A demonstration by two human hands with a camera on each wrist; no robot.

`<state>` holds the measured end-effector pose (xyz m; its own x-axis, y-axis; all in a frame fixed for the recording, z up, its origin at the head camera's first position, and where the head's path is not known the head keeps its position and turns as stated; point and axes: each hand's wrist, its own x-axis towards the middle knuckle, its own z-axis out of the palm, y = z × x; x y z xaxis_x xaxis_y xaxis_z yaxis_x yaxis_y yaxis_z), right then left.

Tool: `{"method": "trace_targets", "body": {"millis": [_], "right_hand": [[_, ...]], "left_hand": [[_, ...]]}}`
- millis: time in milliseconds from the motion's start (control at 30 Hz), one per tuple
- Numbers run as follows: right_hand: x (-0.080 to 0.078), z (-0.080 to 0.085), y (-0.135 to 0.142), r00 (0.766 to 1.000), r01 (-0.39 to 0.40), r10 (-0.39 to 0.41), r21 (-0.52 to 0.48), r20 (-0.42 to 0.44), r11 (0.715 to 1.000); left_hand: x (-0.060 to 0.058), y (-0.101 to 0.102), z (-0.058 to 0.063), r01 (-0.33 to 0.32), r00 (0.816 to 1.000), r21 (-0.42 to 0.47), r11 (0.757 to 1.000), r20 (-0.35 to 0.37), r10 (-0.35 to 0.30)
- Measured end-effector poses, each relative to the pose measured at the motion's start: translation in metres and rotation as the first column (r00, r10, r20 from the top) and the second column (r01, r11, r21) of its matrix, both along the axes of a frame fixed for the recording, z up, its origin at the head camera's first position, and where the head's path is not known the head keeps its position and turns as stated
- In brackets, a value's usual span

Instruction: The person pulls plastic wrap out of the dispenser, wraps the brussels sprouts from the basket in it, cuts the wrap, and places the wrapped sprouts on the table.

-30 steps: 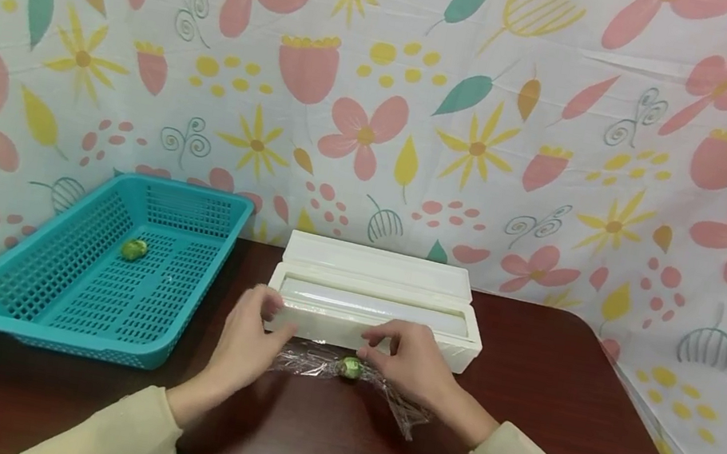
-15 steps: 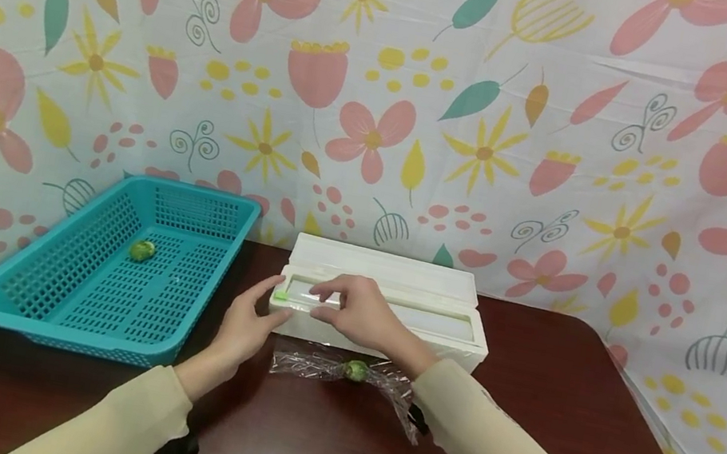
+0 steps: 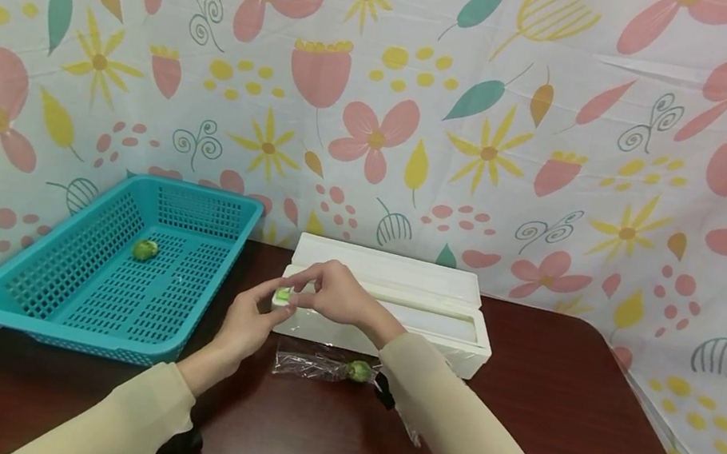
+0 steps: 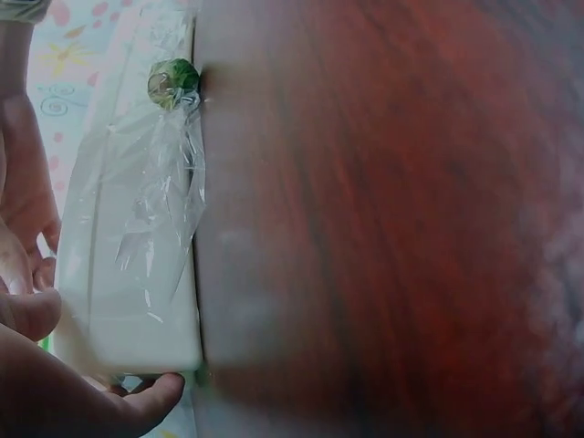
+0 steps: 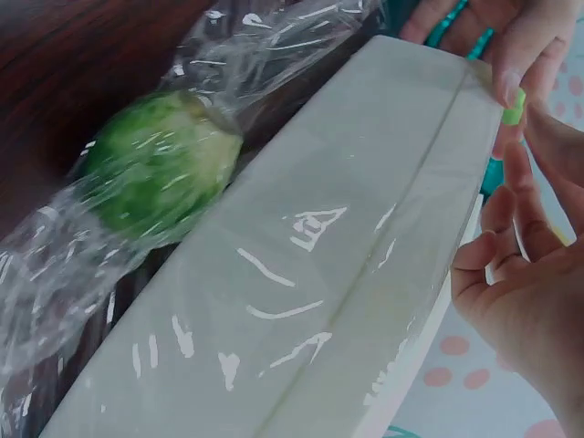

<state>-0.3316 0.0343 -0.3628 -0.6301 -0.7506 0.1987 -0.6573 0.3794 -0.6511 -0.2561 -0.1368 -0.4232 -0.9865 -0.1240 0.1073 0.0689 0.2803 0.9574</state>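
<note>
A white cling film dispenser [image 3: 373, 338] lies on the table, lid raised and a film roll [image 3: 441, 324] inside. My left hand [image 3: 244, 326] grips its left end between thumb and fingers. With thumb and index finger my right hand [image 3: 339, 300] pinches the small green slide cutter [image 3: 282, 295] at that end; the right wrist view shows the green cutter [image 5: 514, 109] right by the fingertips. In front of the dispenser, a Brussels sprout [image 3: 358, 371] sits in crinkled clear film [image 3: 310, 366], partly hidden by my right sleeve. Film also covers the dispenser's front [image 5: 301, 246].
A turquoise plastic basket [image 3: 197, 303] stands to the left, with another Brussels sprout [image 3: 144, 250] in it. Behind the dark wooden table [image 3: 295, 450] hangs a floral cloth [image 3: 392, 62].
My right hand has left the film beside the sprout, passed up over the dispenser and reached the cutter at its left end. My left hand stays at that end.
</note>
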Motion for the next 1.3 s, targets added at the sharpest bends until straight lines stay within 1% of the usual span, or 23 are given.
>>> {"method": "trace_targets", "body": {"millis": [300, 500, 733, 900, 1033, 1167, 1300], "right_hand": [[-0.014, 0.002, -0.003, 0.995, -0.061, 0.058, 0.04, 0.076, 0.997], [-0.019, 0.003, -0.006, 0.992, -0.1, 0.096, 0.044, 0.08, 0.994], [-0.014, 0.005, -0.017, 0.997, -0.068, 0.064, 0.097, 0.044, 0.993], [-0.011, 0.007, -0.019, 0.998, -0.034, 0.029, 0.116, 0.048, 0.993], [-0.013, 0.005, -0.017, 0.998, -0.03, 0.025, 0.113, 0.053, 0.993], [-0.015, 0.003, -0.016, 0.999, -0.039, 0.035, 0.107, 0.04, 0.994], [-0.014, 0.004, -0.016, 0.999, -0.042, 0.04, 0.107, 0.02, 0.993]], "left_hand": [[0.0, 0.001, 0.0, 0.013, 1.0, 0.021, 1.0, 0.019, -0.013], [0.0, -0.001, 0.0, 0.017, 1.0, 0.042, 0.999, 0.015, -0.018], [0.0, -0.002, 0.001, 0.034, 0.999, 0.047, 0.998, 0.012, -0.035], [-0.002, -0.002, 0.002, 0.04, 0.999, 0.061, 0.997, 0.029, -0.041], [-0.004, -0.002, 0.0, 0.039, 0.998, 0.064, 0.997, 0.04, -0.041], [-0.004, -0.002, 0.001, 0.031, 0.999, 0.039, 0.999, 0.038, -0.032], [-0.005, -0.003, 0.003, 0.007, 0.999, -0.002, 1.0, 0.049, -0.007]]}}
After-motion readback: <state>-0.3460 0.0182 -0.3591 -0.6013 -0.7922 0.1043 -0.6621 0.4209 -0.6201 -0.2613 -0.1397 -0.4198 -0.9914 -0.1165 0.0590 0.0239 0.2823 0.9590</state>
